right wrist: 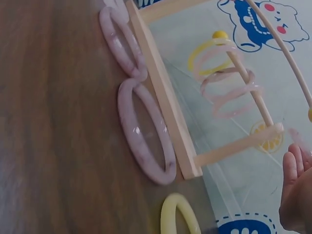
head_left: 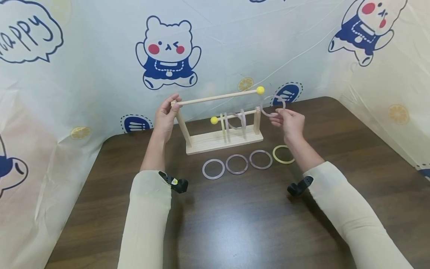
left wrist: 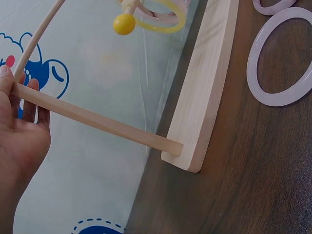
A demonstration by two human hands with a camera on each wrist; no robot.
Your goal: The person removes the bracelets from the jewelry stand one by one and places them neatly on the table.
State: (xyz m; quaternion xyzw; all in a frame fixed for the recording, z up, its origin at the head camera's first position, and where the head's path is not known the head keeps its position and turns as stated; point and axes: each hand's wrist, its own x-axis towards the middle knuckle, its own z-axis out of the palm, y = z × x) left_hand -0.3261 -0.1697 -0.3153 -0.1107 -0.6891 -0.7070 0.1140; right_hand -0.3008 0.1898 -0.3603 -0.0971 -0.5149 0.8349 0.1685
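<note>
At the top of the wooden stand's left post (head_left: 183,125), my left hand (head_left: 165,117) grips the post where the long upper rod (head_left: 218,97) meets it. My right hand (head_left: 291,121) pinches a pale translucent bangle (head_left: 284,101) beside the yellow ball (head_left: 260,90) at that rod's free end. The bangle looks apart from the ball, though the exact gap is hard to judge. On the shorter lower rod (left wrist: 130,6) hang several bangles, yellow and pale purple. Only part of my right hand (right wrist: 298,187) shows in the right wrist view.
In front of the stand's base (head_left: 225,140) lie a row of bangles: pale purple bangles (head_left: 203,172) and a yellow bangle (head_left: 275,157) at the right end. They rest on a dark wooden table (head_left: 235,224). A printed cloth (head_left: 100,74) hangs behind it.
</note>
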